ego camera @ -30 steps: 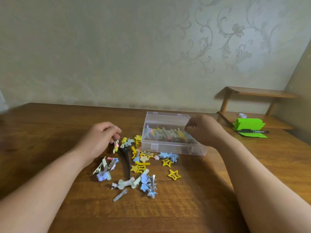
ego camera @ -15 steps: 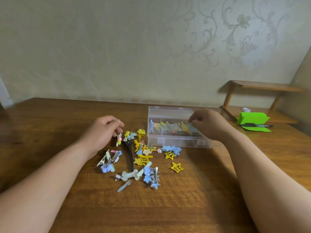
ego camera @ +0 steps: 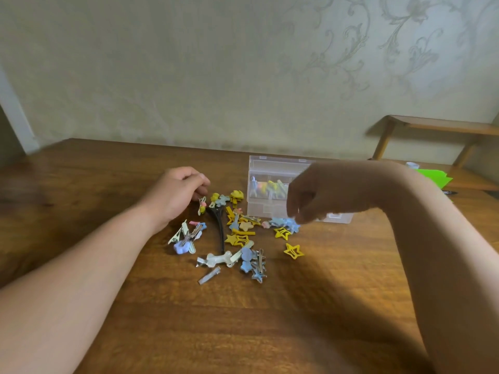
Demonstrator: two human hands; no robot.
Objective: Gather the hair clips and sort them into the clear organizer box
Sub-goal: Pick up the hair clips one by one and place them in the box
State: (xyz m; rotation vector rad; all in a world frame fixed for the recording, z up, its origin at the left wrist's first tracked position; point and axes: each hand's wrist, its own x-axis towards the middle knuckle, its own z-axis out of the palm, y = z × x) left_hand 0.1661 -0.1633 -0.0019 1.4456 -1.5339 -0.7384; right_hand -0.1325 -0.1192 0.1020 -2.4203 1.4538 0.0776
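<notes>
One clear organizer box [ego camera: 266,168], one long black clip [ego camera: 220,230]

Dim, flat indoor light with a greenish cast. Soft, wide shadow on the table [ego camera: 337,306] at 5 o'clock, beside the right forearm [ego camera: 445,265]. Heavy motion blur on the right hand [ego camera: 318,195]; left hand [ego camera: 175,193] sharper. Smeared table edge at 9 o'clock; wide-angle bending toward the borders.
</notes>
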